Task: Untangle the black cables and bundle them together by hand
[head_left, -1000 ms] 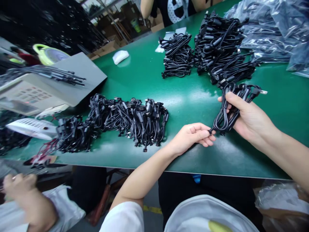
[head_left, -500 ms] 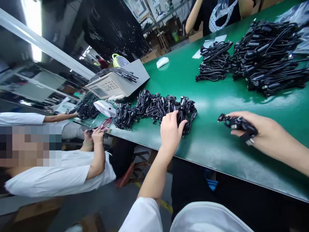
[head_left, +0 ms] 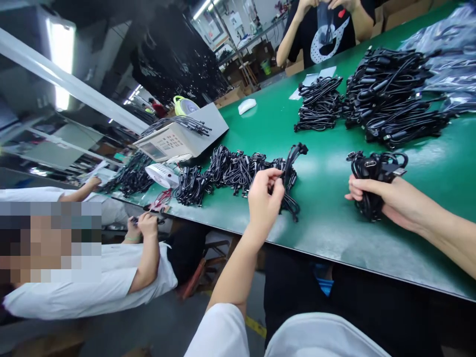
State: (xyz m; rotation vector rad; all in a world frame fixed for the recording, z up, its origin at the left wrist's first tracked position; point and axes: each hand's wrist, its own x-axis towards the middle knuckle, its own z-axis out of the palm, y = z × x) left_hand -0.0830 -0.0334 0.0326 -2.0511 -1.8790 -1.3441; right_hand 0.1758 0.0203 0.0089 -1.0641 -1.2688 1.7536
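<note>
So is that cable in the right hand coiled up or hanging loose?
Coiled up. The cable bundle sits in tight loops, the right hand closed round its middle, loops showing above and below the fingers.

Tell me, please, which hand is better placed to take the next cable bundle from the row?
Left. The left hand pinches the end bundle of the row; the right hand is full, gripping a coiled bundle apart from the row.

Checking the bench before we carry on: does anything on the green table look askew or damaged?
Nothing looks damaged or spilled. Only a loose sheaf of cables lies across the grey tester, ends fanned out. The left hand pinches a raised bundle beside the row; the right hand holds a coiled bundle.
</note>
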